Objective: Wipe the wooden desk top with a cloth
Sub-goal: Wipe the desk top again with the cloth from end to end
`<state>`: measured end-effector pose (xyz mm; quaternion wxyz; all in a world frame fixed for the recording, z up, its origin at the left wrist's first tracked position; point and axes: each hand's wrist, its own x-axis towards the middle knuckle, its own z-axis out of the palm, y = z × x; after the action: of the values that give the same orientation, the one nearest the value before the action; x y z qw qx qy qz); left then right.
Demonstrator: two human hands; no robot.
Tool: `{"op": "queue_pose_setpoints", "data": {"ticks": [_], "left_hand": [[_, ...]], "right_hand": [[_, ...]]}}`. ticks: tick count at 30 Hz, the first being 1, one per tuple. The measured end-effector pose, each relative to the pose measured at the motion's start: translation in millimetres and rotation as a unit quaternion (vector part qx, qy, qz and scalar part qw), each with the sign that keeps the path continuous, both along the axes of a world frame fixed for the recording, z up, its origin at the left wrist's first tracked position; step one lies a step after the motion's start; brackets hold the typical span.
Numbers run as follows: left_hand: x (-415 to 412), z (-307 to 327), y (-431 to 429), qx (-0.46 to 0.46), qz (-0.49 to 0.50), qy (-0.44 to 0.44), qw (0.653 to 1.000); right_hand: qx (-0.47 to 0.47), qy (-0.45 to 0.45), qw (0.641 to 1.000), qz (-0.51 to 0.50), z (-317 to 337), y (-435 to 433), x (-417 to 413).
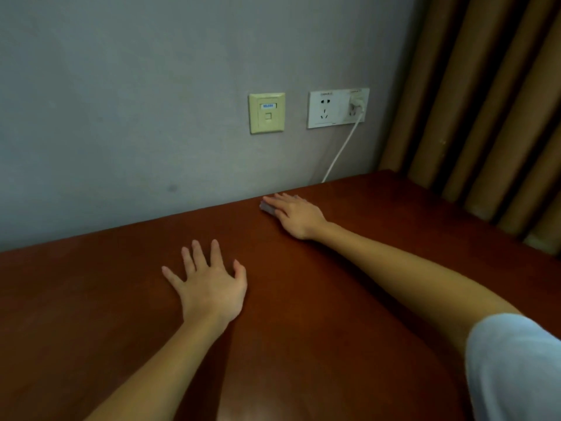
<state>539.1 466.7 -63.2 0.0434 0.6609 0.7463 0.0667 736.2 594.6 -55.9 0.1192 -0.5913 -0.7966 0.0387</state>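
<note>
The reddish-brown wooden desk top (334, 299) fills the lower half of the view. My right hand (296, 212) lies flat with straight fingers near the desk's far edge by the wall, pressing a small greyish cloth (267, 207); only the cloth's left end shows beyond my fingers. My left hand (209, 282) rests palm down on the wood nearer to me, fingers spread, holding nothing.
A grey wall (136, 117) rises behind the desk, carrying a yellowish data socket (266, 113) and a white power socket (337, 108) with a plug whose white cable (340, 153) drops behind the desk. Brown curtains (491, 117) hang at the right.
</note>
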Motion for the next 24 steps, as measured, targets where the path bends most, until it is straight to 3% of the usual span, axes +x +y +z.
{"op": "queue_pose_setpoints", "data": {"ticks": [7, 14, 20, 24], "left_hand": [[0.0, -1.4, 0.1, 0.008, -0.004, -0.012, 1.000], [0.7, -2.1, -1.9, 0.016, -0.009, -0.019, 1.000], [0.4, -0.2, -2.4, 0.013, -0.008, -0.016, 1.000], [1.3, -0.7, -1.6, 0.015, -0.008, -0.011, 1.000]], "right_hand": [[-0.001, 0.010, 0.990, -0.143, 1.8, 4.2, 75.3], [-0.005, -0.004, 0.975, -0.221, -2.0, -70.3, 146.4], [-0.019, -0.043, 0.976, -0.214, 3.4, -130.7, 94.8], [0.002, -0.048, 0.993, -0.104, 4.6, -150.3, 17.8]]}}
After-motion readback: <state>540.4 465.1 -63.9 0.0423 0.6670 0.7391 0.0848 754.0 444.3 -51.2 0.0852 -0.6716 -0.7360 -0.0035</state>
